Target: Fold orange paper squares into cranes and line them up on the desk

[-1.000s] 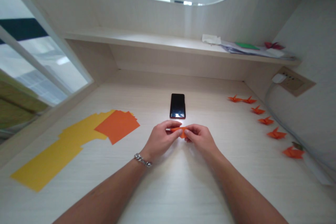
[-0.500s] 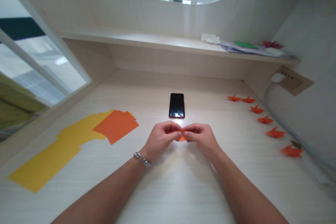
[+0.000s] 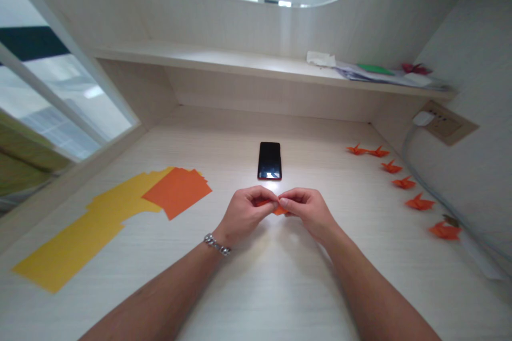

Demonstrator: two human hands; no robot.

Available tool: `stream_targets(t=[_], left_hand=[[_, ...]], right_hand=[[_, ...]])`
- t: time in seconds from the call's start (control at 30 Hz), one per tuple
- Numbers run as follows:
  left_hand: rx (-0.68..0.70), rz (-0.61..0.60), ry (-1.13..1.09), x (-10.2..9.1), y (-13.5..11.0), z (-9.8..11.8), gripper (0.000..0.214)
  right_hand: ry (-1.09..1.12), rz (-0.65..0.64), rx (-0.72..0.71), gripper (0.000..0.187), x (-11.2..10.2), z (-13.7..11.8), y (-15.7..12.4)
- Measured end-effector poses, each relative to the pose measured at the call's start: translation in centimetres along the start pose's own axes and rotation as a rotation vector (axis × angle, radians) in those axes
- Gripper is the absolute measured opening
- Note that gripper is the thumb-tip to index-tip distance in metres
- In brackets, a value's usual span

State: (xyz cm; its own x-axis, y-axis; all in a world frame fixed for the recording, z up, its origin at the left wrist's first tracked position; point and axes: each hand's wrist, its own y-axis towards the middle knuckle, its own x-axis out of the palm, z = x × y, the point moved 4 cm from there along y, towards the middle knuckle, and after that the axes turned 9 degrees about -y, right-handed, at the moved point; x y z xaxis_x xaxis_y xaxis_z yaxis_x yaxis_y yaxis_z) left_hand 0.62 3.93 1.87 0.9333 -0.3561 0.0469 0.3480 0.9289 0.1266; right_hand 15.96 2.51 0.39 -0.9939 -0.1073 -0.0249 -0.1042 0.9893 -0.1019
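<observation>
Both of my hands meet at the middle of the desk over a small folded piece of orange paper (image 3: 278, 209). My left hand (image 3: 245, 212), with a metal bracelet on its wrist, pinches the paper's left side with closed fingers. My right hand (image 3: 308, 210) pinches its right side, thumb and forefinger pressed together. Most of the paper is hidden between the fingers. A black phone (image 3: 269, 160) lies flat just beyond the hands.
A stack of orange sheets (image 3: 177, 191) lies on yellow sheets (image 3: 80, 234) at the left. Several folded orange paper figures (image 3: 419, 203) line the desk's right side by the wall. A shelf (image 3: 240, 64) above holds papers. A wall socket (image 3: 444, 125) with a plugged cable is at the right.
My fingers have drawn closer together over the orange paper, so less of it shows. The arms have hardly shifted.
</observation>
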Motion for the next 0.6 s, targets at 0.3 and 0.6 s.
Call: stream_targets(t=[0.3,0.6], left_hand=[[-0.046,-0.002,-0.157,-0.11,0.19,-0.01,0.011],[-0.040,0.030,-0.121,0.04,0.15,-0.52,0.019]], right_hand=[[-0.164,0.078,-0.138,0.016,-0.47,-0.64,-0.13],[-0.326,0.061,-0.207,0.015,-0.08,-0.55,-0.36]])
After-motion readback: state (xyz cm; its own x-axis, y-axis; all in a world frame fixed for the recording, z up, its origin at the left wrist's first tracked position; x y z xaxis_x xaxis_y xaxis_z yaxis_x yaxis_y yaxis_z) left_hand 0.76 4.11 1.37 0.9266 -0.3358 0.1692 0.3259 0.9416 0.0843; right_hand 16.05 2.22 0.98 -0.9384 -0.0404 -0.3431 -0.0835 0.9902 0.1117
